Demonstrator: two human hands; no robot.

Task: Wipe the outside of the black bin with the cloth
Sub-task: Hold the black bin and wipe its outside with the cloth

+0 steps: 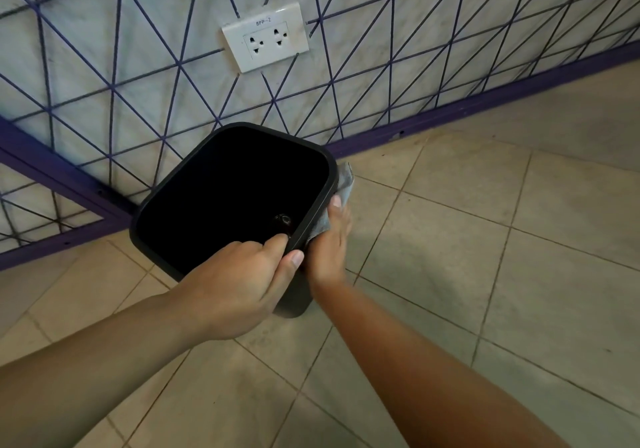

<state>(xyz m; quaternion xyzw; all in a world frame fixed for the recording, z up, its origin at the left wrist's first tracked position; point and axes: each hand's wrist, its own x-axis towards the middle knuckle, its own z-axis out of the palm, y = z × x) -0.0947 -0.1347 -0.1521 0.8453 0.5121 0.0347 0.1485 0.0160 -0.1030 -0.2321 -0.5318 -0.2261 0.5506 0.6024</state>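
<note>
The black bin [194,184] stands on the tiled floor close to the wall, its open top facing me and its inside dark. My left hand [242,281] grips the near rim, fingers hooked inside and thumb on the outside. My right hand [329,243] presses a grey cloth [343,184] flat against the bin's right outer side. Part of the cloth sticks up past the rim; the rest is hidden under my palm. The bin's lower right wall is mostly hidden behind my hands.
A white wall with purple crossing lines and a purple skirting strip [485,108] runs behind the bin. A white double socket [266,41] sits on the wall above it. Beige floor tiles [485,274] extend to the right and toward me.
</note>
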